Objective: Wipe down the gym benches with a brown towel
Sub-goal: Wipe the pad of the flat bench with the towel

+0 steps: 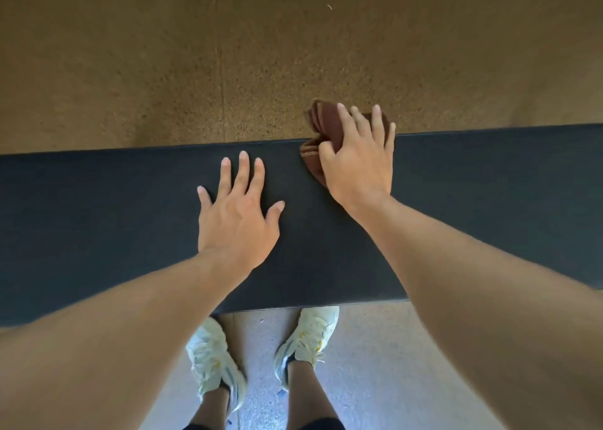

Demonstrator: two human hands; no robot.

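A: Head view status: my left hand [236, 221] lies flat on the dark padded rectangular counter [98, 221], fingers [243, 175] straight and spread, holding nothing.

B: Right side?

A: My right hand [359, 165] is pressed on top of the bunched brown ribbed towel [324, 119]. Fingers mostly straight and splayed over it, thumb tucked against the towel's near fold. Looks like a press more than a clench.

B: Where's the towel exactly?

A: At the far edge of the counter, right of centre. Part sits on the pad, part hangs past the far edge over the brown speckled floor [195, 71]. My fingertips reach past that edge too.

B: Hands touching?

A: No, apart, left one near the middle of the pad, right one further out and to the right.

B: Anything else in shot?

A: Both my bare forearms coming in from the bottom corners. Below the counter's near edge, my pale lace-up trainers [212, 358] on a lighter grey speckled floor [375, 380].
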